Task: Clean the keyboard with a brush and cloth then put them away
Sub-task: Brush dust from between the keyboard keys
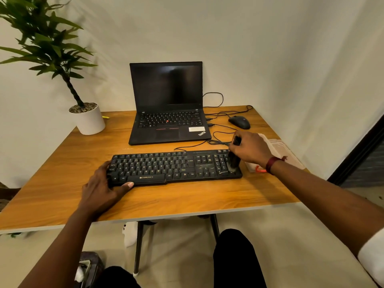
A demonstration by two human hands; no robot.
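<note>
A black keyboard (pixel 166 166) lies across the middle of the wooden table (pixel 187 196). My left hand (pixel 101 188) holds its left end, thumb along the front edge and fingers on the left side. My right hand (pixel 249 149) grips a dark brush (pixel 233 161) by its handle. The bristles point down and touch the number pad at the keyboard's right end. A whitish cloth (pixel 268 142) shows partly behind my right hand, lying on a clear box.
An open black laptop (pixel 168 113) stands behind the keyboard, with a black mouse (pixel 240 122) and loose cables (pixel 220 142) to its right. A clear plastic box (pixel 280 152) sits at the table's right edge. A potted plant (pixel 87 119) occupies the back left corner.
</note>
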